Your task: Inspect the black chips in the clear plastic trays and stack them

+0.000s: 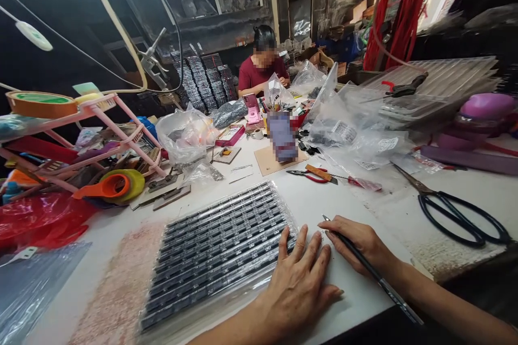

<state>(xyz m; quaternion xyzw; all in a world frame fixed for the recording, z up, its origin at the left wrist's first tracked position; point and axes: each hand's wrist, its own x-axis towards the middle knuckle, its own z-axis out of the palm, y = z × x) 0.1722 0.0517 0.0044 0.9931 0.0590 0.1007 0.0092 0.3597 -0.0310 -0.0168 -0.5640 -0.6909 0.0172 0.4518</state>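
A clear plastic tray [218, 248] filled with rows of small black parts lies on the white table [343, 199]. My left hand [299, 275] rests flat, fingers spread, across the tray's right edge and the tabletop. Just to its right, my right hand [360, 248] pinches a slim black pen-like tool [366, 264]. The tool's pale tip is near the table surface, close to the fingertips of my left hand. Something tiny may lie under that tip, too small to make out.
Large black-handled scissors [449, 213] lie at the right. Red-handled pliers [309, 174] and clear plastic bags [343, 124] are beyond my hands. A pink rack [121, 132] and orange tape dispenser [113, 186] stand at the left. Across the table sits a person [246, 75].
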